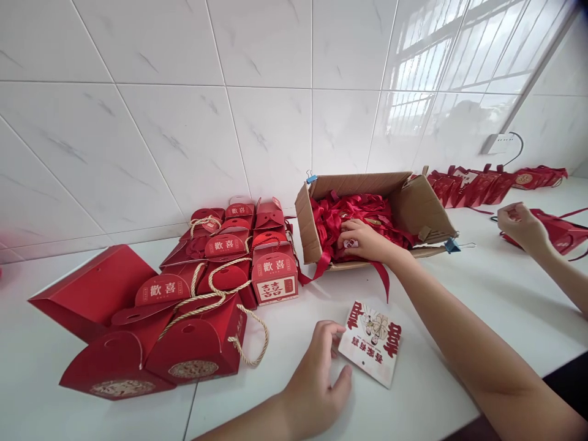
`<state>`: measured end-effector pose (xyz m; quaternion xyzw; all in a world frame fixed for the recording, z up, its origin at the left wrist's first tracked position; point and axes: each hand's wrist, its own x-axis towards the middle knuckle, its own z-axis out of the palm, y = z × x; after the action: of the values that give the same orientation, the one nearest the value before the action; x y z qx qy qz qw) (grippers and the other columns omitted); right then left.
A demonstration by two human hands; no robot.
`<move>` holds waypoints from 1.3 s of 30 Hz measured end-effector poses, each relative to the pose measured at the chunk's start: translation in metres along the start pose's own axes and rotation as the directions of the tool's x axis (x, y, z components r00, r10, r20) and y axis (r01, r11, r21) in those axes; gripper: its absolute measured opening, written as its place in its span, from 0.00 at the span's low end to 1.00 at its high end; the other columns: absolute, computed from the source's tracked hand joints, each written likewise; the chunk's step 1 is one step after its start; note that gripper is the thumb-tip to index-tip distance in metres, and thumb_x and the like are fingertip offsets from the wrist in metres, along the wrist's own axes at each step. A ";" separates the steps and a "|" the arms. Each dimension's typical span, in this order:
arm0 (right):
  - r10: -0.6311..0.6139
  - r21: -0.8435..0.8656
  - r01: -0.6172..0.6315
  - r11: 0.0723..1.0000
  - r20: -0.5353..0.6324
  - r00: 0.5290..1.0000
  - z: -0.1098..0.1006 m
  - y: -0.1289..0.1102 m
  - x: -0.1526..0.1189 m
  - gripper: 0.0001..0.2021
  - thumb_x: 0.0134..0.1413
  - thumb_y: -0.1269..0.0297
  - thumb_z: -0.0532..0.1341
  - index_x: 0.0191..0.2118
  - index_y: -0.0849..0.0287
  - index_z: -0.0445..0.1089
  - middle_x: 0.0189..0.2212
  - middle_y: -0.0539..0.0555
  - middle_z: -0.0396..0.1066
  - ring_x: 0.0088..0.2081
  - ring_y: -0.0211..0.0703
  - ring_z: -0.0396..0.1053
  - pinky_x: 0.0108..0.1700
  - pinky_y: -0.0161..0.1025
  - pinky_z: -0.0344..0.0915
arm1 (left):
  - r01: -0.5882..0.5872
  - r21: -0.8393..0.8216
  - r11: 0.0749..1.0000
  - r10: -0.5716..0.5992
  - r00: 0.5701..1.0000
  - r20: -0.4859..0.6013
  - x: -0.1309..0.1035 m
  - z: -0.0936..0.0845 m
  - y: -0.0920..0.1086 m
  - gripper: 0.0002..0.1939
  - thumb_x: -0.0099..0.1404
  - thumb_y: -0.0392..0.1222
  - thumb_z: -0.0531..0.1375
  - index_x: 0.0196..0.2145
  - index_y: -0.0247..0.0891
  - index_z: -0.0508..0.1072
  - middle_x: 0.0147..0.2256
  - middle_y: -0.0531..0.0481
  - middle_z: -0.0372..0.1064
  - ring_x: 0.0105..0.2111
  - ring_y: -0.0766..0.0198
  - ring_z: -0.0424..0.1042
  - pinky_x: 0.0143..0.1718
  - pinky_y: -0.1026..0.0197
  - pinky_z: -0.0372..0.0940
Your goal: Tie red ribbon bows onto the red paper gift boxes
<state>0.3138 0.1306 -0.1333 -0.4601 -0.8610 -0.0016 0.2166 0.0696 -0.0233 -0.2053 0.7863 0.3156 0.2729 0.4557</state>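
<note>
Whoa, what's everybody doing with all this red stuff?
The person's right hand is in a cardboard box of red ribbons. Their left hand is open, fingertips by the edge of a square printed card. Red boxes sit together on the left. Over on the right, another person's hand is near a red bag.

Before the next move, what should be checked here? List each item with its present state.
1. Right hand inside the open cardboard box, at the red ribbons: ok.
2. Right hand firmly gripping a single ribbon: cannot tell.
3. All ribbons inside the box: not ok, some hang over its near edge.
4. Left hand open beside the printed card: ok.
5. Card flat on the white table, pictures facing up: ok.
6. Other person's hand out of the box: ok.
</note>
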 end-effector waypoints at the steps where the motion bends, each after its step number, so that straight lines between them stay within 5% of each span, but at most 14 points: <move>1: 0.010 0.014 -0.010 1.000 -0.026 1.000 0.000 0.000 0.000 0.02 0.50 0.65 0.64 0.31 0.55 0.74 0.41 0.57 0.66 0.47 0.54 0.61 0.50 0.53 0.60 | 0.003 0.001 1.000 -0.003 1.000 0.000 0.000 0.000 0.000 0.24 0.58 0.26 0.52 0.50 0.42 0.53 0.48 0.45 0.55 0.44 0.60 0.59 0.48 0.54 0.59; 6: 0.071 0.024 -0.067 0.997 -0.311 0.948 0.003 -0.001 -0.002 0.05 0.51 0.61 0.64 0.30 0.55 0.74 0.55 0.58 0.59 0.57 0.61 0.53 0.55 0.61 0.54 | 0.012 -0.004 1.000 -0.012 1.000 -0.002 0.000 0.000 -0.002 0.24 0.58 0.26 0.52 0.50 0.42 0.54 0.48 0.45 0.55 0.43 0.61 0.59 0.48 0.54 0.59; 11: 0.115 0.033 -0.124 0.992 -0.653 0.749 0.003 0.004 0.001 0.05 0.47 0.60 0.67 0.28 0.54 0.75 0.48 0.58 0.61 0.52 0.58 0.56 0.54 0.59 0.57 | 0.011 -0.004 1.000 -0.011 1.000 0.005 0.000 0.000 -0.002 0.24 0.58 0.26 0.52 0.50 0.41 0.54 0.48 0.45 0.55 0.43 0.61 0.59 0.49 0.54 0.58; 16: 0.190 0.129 -0.146 0.981 -0.806 0.561 -0.004 0.001 0.002 0.06 0.46 0.59 0.67 0.28 0.55 0.74 0.34 0.55 0.66 0.40 0.50 0.63 0.47 0.52 0.62 | 0.015 0.004 1.000 -0.015 1.000 0.012 0.000 0.000 -0.002 0.24 0.58 0.26 0.52 0.50 0.41 0.53 0.48 0.45 0.55 0.43 0.61 0.58 0.49 0.53 0.58; 20: 0.409 0.488 -0.007 0.873 -0.723 0.556 -0.008 -0.004 0.002 0.07 0.48 0.59 0.65 0.29 0.56 0.70 0.28 0.50 0.69 0.33 0.42 0.67 0.40 0.43 0.66 | 0.012 0.006 1.000 -0.012 1.000 0.020 0.000 0.000 -0.003 0.24 0.58 0.26 0.52 0.50 0.42 0.54 0.47 0.46 0.56 0.43 0.61 0.59 0.49 0.54 0.58; 25: 0.703 0.866 0.259 0.428 -0.499 0.506 -0.013 0.002 0.003 0.13 0.39 0.59 0.70 0.27 0.56 0.66 0.24 0.46 0.70 0.27 0.37 0.69 0.30 0.34 0.68 | 0.016 0.014 1.000 -0.016 1.000 0.027 -0.001 0.000 -0.004 0.24 0.58 0.26 0.52 0.50 0.43 0.54 0.47 0.47 0.56 0.42 0.62 0.59 0.49 0.54 0.59; 29: 0.852 0.950 0.264 0.165 -0.272 0.446 -0.018 0.011 0.003 0.15 0.33 0.62 0.73 0.25 0.58 0.66 0.25 0.48 0.74 0.24 0.35 0.71 0.27 0.30 0.70 | 0.020 0.019 1.000 -0.021 1.000 0.023 -0.001 0.000 -0.005 0.24 0.58 0.26 0.52 0.50 0.43 0.54 0.47 0.47 0.56 0.43 0.62 0.59 0.49 0.54 0.58; 33: 0.878 0.959 0.255 0.125 -0.227 0.422 -0.021 0.015 0.001 0.15 0.32 0.64 0.73 0.28 0.58 0.68 0.27 0.48 0.76 0.25 0.35 0.73 0.25 0.29 0.70 | 0.021 0.027 0.999 -0.021 1.000 0.020 -0.001 0.000 -0.004 0.24 0.58 0.26 0.52 0.50 0.42 0.54 0.47 0.46 0.56 0.43 0.61 0.59 0.49 0.54 0.59; 39: 0.851 0.976 0.206 0.071 -0.167 0.497 -0.022 0.016 -0.002 0.14 0.38 0.64 0.71 0.36 0.56 0.74 0.30 0.47 0.76 0.26 0.34 0.72 0.25 0.29 0.70 | 0.018 0.036 0.999 -0.019 1.000 0.020 -0.001 0.000 -0.004 0.23 0.58 0.27 0.53 0.49 0.42 0.55 0.47 0.46 0.56 0.42 0.61 0.59 0.48 0.54 0.59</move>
<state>0.3358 0.1341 -0.1177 -0.3710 -0.2999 0.4018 0.7816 0.0680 -0.0225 -0.2088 0.7942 0.3231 0.2549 0.4471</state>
